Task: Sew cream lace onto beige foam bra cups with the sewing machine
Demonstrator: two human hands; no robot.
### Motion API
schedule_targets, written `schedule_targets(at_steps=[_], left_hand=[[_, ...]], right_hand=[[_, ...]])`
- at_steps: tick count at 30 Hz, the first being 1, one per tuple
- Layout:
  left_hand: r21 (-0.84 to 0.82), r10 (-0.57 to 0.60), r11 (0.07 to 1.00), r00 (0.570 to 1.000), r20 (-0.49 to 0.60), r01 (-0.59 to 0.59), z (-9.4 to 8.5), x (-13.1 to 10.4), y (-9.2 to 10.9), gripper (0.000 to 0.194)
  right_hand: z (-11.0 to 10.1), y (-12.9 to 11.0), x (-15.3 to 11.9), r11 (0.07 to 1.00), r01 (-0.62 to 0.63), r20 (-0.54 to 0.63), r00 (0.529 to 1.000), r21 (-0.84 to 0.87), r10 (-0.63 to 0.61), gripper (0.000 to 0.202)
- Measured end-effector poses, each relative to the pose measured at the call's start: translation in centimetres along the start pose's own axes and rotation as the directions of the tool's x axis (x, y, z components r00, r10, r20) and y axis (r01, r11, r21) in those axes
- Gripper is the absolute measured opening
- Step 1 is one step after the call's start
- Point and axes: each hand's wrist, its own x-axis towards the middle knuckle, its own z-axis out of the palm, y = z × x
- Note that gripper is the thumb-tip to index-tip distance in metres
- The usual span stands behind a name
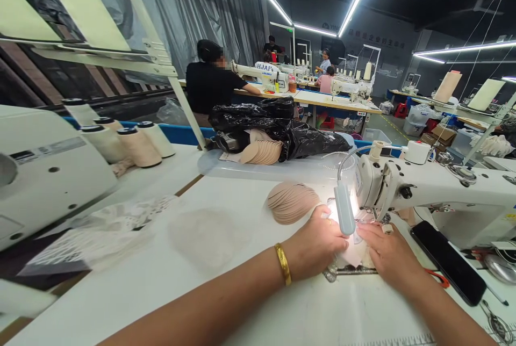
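Observation:
Under the needle area of a white sewing machine point(373, 182) lies a pale pink fabric piece point(353, 258), brightly lit by a grey clip lamp point(344, 210). My left hand point(318, 241), with a gold bangle at the wrist, is closed on the fabric's left side; the lamp head covers some of its fingertips. From the right, my right hand point(389, 246) has its fingers bent onto the same fabric, close to the presser foot. A fanned stack of beige fabric pads point(292, 203) sits just beyond my left hand.
A black phone point(448, 262) and orange-handled scissors point(438, 278) lie right of my right hand. Black plastic bags point(278, 125) and more beige pads point(261, 152) are at the table's back. Thread cones point(139, 147) and white lace point(100, 228) are leftward. Co-workers sit at machines beyond.

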Motion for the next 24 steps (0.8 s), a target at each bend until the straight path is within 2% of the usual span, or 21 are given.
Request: schedule_targets(at_steps=[3,7,9,16,24], left_hand=[[0.015,-0.014,1.0,1.0,0.009,0.014,-0.1,0.1,0.1,0.016],[0.017,-0.008,1.0,1.0,0.024,0.007,-0.1,0.1,0.0,0.016],[0.013,-0.01,1.0,1.0,0.016,0.01,-0.1,0.1,0.0,0.017],[0.006,0.002,1.0,1.0,0.002,-0.002,0.0,0.2,0.1,0.018],[-0.011,-0.006,1.0,1.0,-0.007,0.006,0.1,0.0,0.4,0.019]], right_hand=[[-0.6,-0.2,-0.1,1.0,-0.007,-0.053,0.999,0.007,0.007,0.047],[-1.4,-0.6,0.2,0.998,-0.024,-0.194,0.98,0.059,0.035,0.04],[-1.6,-0.6,0.4,0.995,-0.038,-0.229,0.972,0.096,0.06,0.039],[-1.4,-0.3,0.6,0.987,-0.072,-0.219,0.97,0.141,0.102,0.035],[-1.8,-0.6,0.6,0.994,-0.037,-0.234,0.97,0.105,0.061,0.035]])
